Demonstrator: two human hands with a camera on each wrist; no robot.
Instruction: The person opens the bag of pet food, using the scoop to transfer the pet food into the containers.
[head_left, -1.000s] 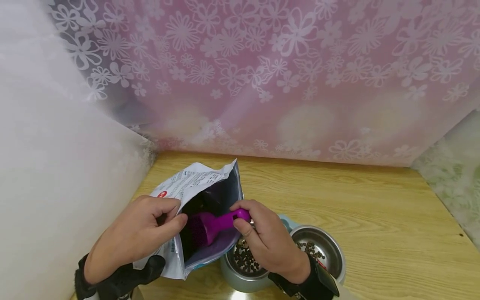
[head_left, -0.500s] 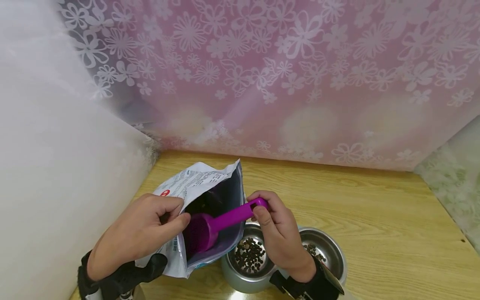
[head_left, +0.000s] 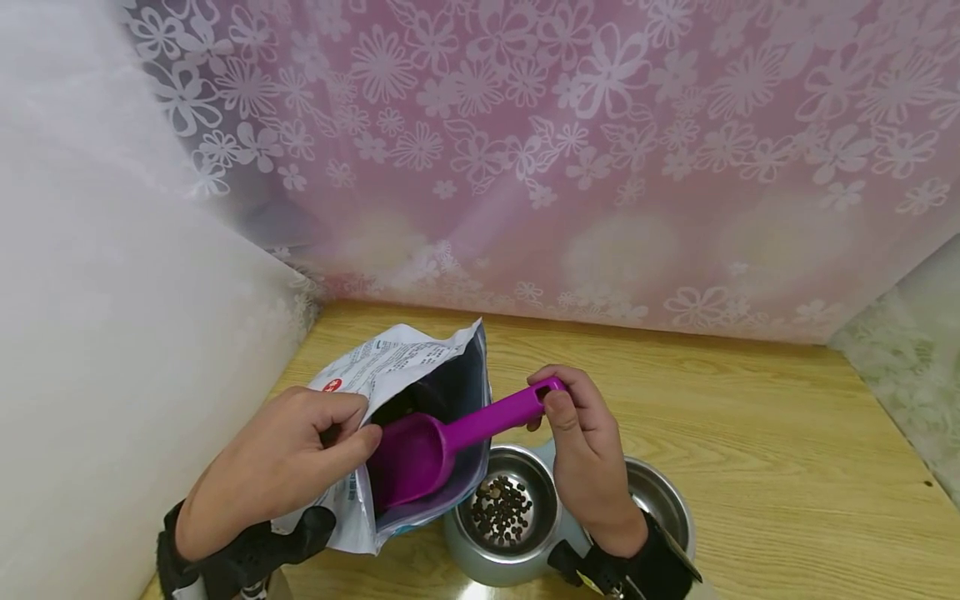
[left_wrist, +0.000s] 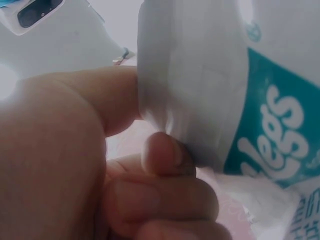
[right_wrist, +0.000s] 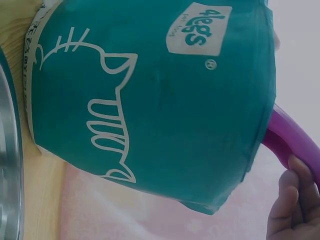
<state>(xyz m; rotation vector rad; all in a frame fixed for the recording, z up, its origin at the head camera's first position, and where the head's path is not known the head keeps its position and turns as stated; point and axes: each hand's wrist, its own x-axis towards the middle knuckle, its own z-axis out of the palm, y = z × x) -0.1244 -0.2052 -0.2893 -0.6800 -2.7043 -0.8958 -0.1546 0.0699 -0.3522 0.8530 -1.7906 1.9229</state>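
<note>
My left hand (head_left: 292, 458) pinches the near left edge of an open pet food bag (head_left: 397, 358) between thumb and fingers, with the mouth facing right. In the right wrist view the bag's teal front (right_wrist: 190, 110) bears a white cat outline. My right hand (head_left: 588, 450) grips the end of a purple scoop (head_left: 495, 417). The scoop's bowl is inside the bag's mouth, its tip hidden by the left thumb and the bag edge. Below the handle stands a steel bowl (head_left: 551, 521) with brown kibble (head_left: 501, 510) on its bottom.
A second steel bowl (head_left: 663, 500) sits to the right, partly behind the right wrist; both are set in a pale blue-green holder (head_left: 491, 571). The wooden table (head_left: 765, 450) meets a pink flowered curtain (head_left: 525, 167) at the back and a white sheet (head_left: 127, 333) on the left.
My right hand has moved right and up, drawing the scoop partway out of the bag, so more of its bowl shows. The left hand keeps its hold on the bag edge.
</note>
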